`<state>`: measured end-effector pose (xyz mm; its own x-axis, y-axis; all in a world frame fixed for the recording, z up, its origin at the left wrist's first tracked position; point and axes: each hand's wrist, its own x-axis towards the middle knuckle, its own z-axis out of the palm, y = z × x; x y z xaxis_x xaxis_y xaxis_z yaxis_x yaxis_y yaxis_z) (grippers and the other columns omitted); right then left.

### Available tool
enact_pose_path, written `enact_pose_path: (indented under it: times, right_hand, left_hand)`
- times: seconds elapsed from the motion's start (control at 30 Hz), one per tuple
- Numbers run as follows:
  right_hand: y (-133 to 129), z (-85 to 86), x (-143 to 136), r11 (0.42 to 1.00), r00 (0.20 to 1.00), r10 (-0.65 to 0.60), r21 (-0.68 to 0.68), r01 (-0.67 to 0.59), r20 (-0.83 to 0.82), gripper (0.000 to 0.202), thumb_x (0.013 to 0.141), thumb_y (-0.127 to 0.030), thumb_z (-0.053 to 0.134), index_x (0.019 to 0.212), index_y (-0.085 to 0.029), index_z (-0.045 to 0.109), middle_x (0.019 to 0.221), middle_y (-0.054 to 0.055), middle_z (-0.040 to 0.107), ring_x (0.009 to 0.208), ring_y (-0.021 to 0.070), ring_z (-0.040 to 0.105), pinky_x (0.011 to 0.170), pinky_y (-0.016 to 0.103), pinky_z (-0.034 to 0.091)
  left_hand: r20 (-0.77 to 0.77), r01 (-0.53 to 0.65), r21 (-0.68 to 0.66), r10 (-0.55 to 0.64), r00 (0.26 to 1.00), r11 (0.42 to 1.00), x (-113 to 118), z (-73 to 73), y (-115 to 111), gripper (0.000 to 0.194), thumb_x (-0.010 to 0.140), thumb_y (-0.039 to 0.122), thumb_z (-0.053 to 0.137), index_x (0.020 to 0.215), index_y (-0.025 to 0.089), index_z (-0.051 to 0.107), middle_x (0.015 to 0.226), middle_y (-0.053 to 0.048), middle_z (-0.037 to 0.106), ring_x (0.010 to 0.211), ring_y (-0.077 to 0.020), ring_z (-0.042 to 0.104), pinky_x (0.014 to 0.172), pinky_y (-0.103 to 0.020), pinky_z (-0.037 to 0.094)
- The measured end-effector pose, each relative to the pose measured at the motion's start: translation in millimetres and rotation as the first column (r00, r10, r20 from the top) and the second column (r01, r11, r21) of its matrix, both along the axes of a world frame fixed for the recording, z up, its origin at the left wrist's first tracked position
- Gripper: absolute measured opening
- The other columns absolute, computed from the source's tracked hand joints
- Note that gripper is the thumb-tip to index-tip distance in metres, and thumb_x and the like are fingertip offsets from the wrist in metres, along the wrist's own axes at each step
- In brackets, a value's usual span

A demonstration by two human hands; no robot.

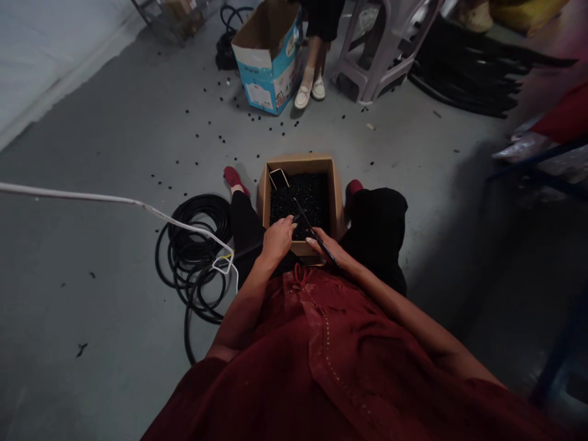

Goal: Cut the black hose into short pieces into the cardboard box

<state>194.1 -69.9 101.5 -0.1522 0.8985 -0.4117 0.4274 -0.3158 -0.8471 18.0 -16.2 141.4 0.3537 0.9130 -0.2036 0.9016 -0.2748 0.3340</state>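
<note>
Between my knees stands an open cardboard box (pixel 298 165) holding many small black pieces (pixel 310 187). Over its near left edge, my left hand (pixel 278 237) is closed around a black tube (pixel 250 248), whose short end pokes out past the fingers. My right hand (pixel 327 244), at the near right rim, grips a long, thin, dark blade-like tool (pixel 316 236). Its tip points forward and left over the pieces, close to the tube's end. Whether it is a knife or scissors, I cannot tell. A phone (pixel 278 179) rests in the box's far left corner.
Coiled black tubing (pixel 197 226) lies on the floor at left, with a white cable (pixel 138 202) crossing above it. Ahead are a blue-and-white carton (pixel 260 79), another person's feet (pixel 303 95) and a plastic stool (pixel 367 79). Long black strips (pixel 473 67) lie at far right.
</note>
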Motion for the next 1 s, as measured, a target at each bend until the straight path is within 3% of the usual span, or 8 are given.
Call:
enact_pose_path:
  times: [0.17, 0.4, 0.57, 0.83, 1.0]
  right_hand:
    - [0, -1.1, -1, 0.999, 0.999, 0.031, 0.032, -0.031, -0.008, 0.060, 0.088, -0.062, 0.054, 0.127, -0.017, 0.053, 0.117, 0.013, 0.067, 0.105, 0.0262, 0.063, 0.090, 0.036, 0.047]
    - [-3, -1.7, 2, 0.998, 0.993, 0.039, 0.044, -0.044, 0.114, 0.044, 0.091, -0.057, 0.048, 0.114, -0.021, 0.058, 0.084, 0.003, 0.065, 0.082, 0.0212, 0.061, 0.072, 0.029, 0.044]
    - [-5, 0.3, 2, 0.999, 0.986, 0.009, 0.032, -0.015, 0.168, 0.034, 0.089, -0.050, 0.050, 0.108, -0.023, 0.059, 0.076, 0.000, 0.062, 0.074, 0.0195, 0.058, 0.065, 0.027, 0.040]
    - [-3, -5.8, 12, 0.997, 0.986, -0.067, 0.046, 0.060, 0.155, 0.030, 0.090, -0.048, 0.047, 0.101, -0.023, 0.058, 0.074, 0.000, 0.060, 0.069, 0.0176, 0.056, 0.062, 0.026, 0.039]
    - [0, -8.8, 15, 0.996, 0.984, -0.081, 0.036, 0.076, 0.157, 0.029, 0.089, -0.048, 0.047, 0.098, -0.022, 0.057, 0.074, -0.001, 0.059, 0.068, 0.0166, 0.055, 0.062, 0.026, 0.038]
  left_hand:
    - [-0.021, 0.029, -0.004, -0.029, 0.999, 1.000, -1, -1.8, -1, 0.040, 0.103, 0.030, 0.037, 0.136, 0.015, 0.055, 0.122, -0.014, 0.067, 0.113, -0.0222, 0.064, 0.093, -0.028, 0.047]
    - [-0.030, 0.034, -0.015, -0.034, 0.999, 0.999, -3, -2.4, -1, 0.040, 0.103, 0.031, 0.038, 0.137, 0.015, 0.054, 0.123, -0.012, 0.067, 0.113, -0.0226, 0.064, 0.091, -0.028, 0.048]
    - [0.031, 0.018, -0.037, -0.017, 0.999, 0.999, -1, -2.4, -2, 0.040, 0.103, 0.030, 0.040, 0.137, 0.016, 0.054, 0.126, -0.011, 0.067, 0.116, -0.0207, 0.063, 0.095, -0.027, 0.047]
    - [0.114, -0.014, -0.122, 0.028, 0.993, 0.992, -31, -10.8, 5, 0.036, 0.098, 0.037, 0.051, 0.128, 0.020, 0.062, 0.126, -0.010, 0.069, 0.116, -0.0216, 0.064, 0.097, -0.029, 0.047]
    - [0.080, -0.033, -0.148, 0.045, 0.996, 0.989, -33, -13.6, 0, 0.034, 0.100, 0.037, 0.047, 0.124, 0.019, 0.064, 0.122, -0.010, 0.071, 0.114, -0.0213, 0.066, 0.093, -0.027, 0.047]
